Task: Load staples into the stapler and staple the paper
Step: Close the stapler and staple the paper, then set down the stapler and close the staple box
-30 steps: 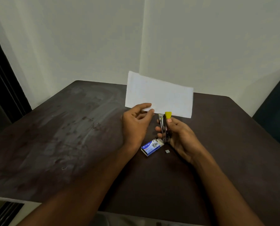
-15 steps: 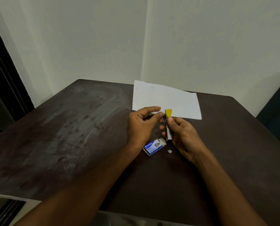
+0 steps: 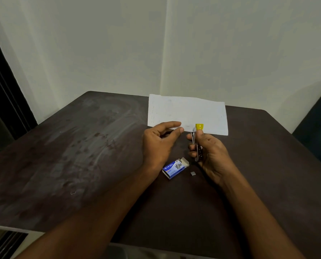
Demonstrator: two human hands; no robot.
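Observation:
A white sheet of paper lies flat on the dark table towards the far side. My left hand hovers at the sheet's near-left edge, forefinger and thumb spread apart around that edge without a clear pinch. My right hand grips a small metal stapler with a yellow end, held upright just in front of the paper's near edge. A blue staple box lies open on the table between my wrists. Right of the box sits a small grey piece of staples.
A single bent staple lies on the table at the left. The table meets a white wall corner at the back. A dark chair stands past the right edge, and a dark door frame is at the far left.
The paper, held up in the air by my left hand a second ago, has come down flat onto the table. My left fingers have spread apart at its edge. My right hand keeps the stapler.

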